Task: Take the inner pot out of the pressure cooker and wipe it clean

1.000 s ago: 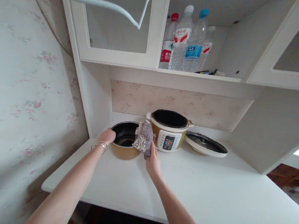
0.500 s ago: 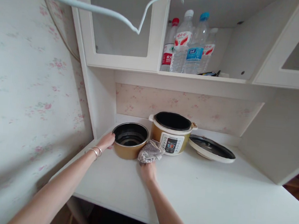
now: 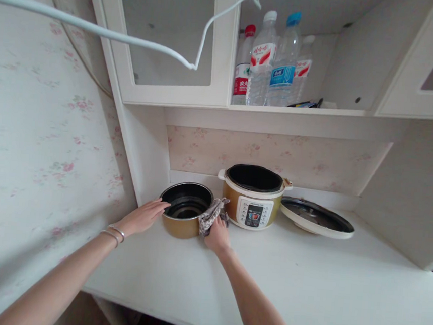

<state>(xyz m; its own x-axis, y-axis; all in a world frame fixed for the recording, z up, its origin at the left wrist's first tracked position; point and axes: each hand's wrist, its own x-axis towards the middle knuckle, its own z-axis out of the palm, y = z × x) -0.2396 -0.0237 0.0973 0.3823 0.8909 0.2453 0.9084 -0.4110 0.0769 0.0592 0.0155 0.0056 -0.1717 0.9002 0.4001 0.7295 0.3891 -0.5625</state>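
A gold inner pot (image 3: pixel 181 227) with a dark inside stands upright on the white desk. My left hand (image 3: pixel 144 217) is at its left side, fingers stretched out and the tips by the rim. On the pot's right side, my right hand (image 3: pixel 217 235) is closed on a grey-brown cloth (image 3: pixel 207 217), which presses against the outer wall. Close behind on the right stands the gold and white electric cooker (image 3: pixel 254 211), uncovered, its control panel facing me. The cooker's lid (image 3: pixel 315 219) lies upside down to the right of it.
Overhead, an open cabinet shelf (image 3: pixel 300 109) holds several plastic bottles (image 3: pixel 263 60). A white bent rod (image 3: pixel 136 40) crosses the upper left. Flowered wallpaper (image 3: pixel 60 164) covers the left wall, and the desk's front edge (image 3: pixel 157 319) runs below my arms.
My left hand has loosened from the pot's rim, its fingers now straight. My right hand and the cloth have shifted on the pot's right side. The view has tilted slightly.
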